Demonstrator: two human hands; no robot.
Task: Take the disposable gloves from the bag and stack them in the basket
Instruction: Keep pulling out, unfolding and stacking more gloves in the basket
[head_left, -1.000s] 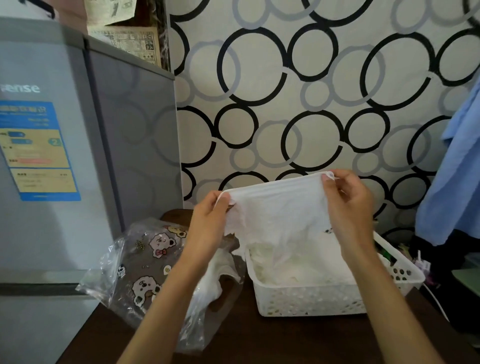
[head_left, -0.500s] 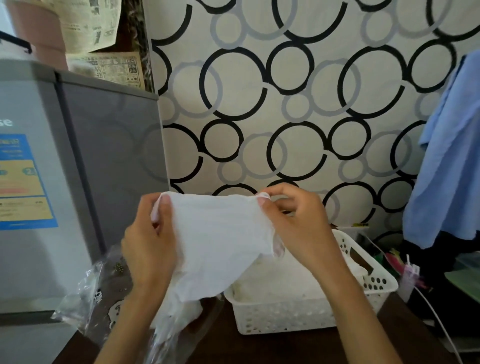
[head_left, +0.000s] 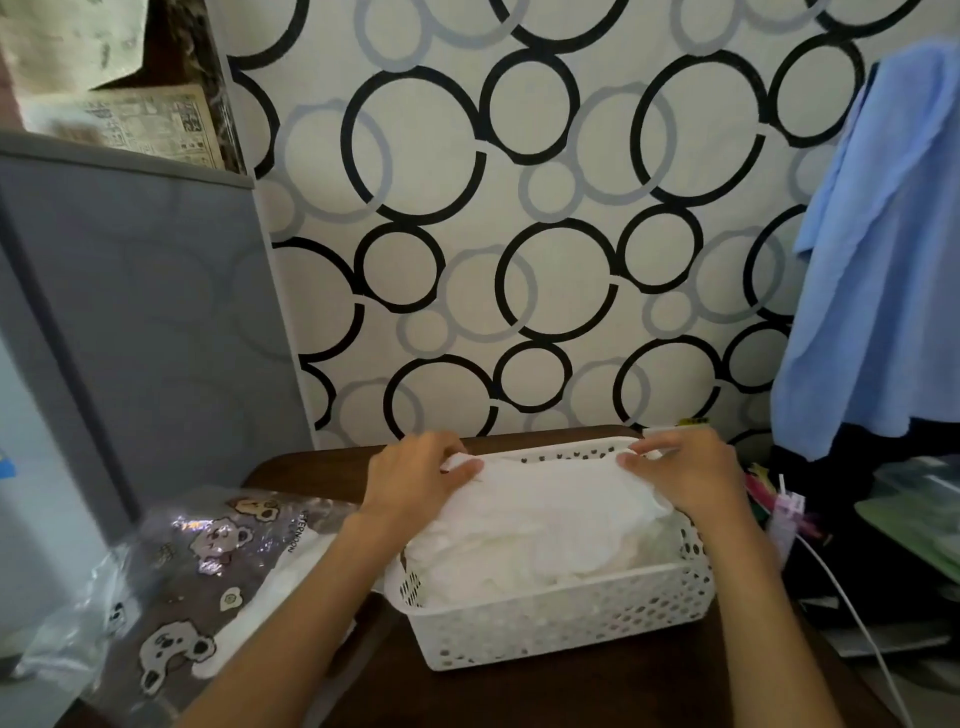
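Glove (head_left: 550, 493): laid atop the pile in the basket (head_left: 561, 618), far edge pinched by left hand (head_left: 415, 480) and right hand (head_left: 685, 475), fingers clamped. Risk: thin film clings on release, lifting away. Bag (head_left: 197, 571) beside, on bench.

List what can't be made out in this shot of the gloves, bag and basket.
Head view only:
- Number of gloves in the basket: they merge into one white heap.
- What is left in the bag: its bear print and glare hide most of it, and its lower left is cut off by the frame edge.
- Fingertips of the left hand and right hand: tucked under the top glove's edge.
- Newspaper text: blurred, too small.
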